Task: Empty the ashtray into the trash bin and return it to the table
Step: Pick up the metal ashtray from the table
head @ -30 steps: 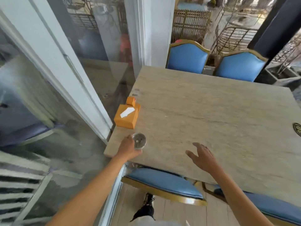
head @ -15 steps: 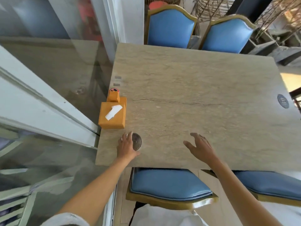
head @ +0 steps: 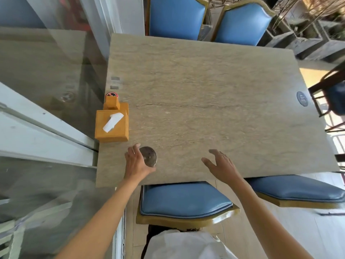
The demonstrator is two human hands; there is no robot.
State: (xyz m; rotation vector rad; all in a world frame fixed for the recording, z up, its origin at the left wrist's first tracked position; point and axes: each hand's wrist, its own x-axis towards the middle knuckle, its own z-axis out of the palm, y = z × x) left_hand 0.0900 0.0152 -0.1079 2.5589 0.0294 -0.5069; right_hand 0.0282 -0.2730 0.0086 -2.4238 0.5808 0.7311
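Observation:
A small round metal ashtray [head: 149,156] sits on the stone table [head: 205,109] near its front left corner. My left hand [head: 137,163] is curled around the ashtray's left side, with fingers and thumb touching its rim. My right hand [head: 221,164] hovers over the table's front edge with fingers spread and nothing in it. No trash bin is in view.
An orange tissue box [head: 112,125] stands just behind the ashtray at the table's left edge, next to a glass wall [head: 46,81]. Blue chairs [head: 184,200] are tucked in along the front and back. A round inlay [head: 302,98] marks the table's right side.
The view has tilted down and closer over the table. My left hand has lowered the ashtray onto the tabletop and still rests around it. My right hand has barely moved.

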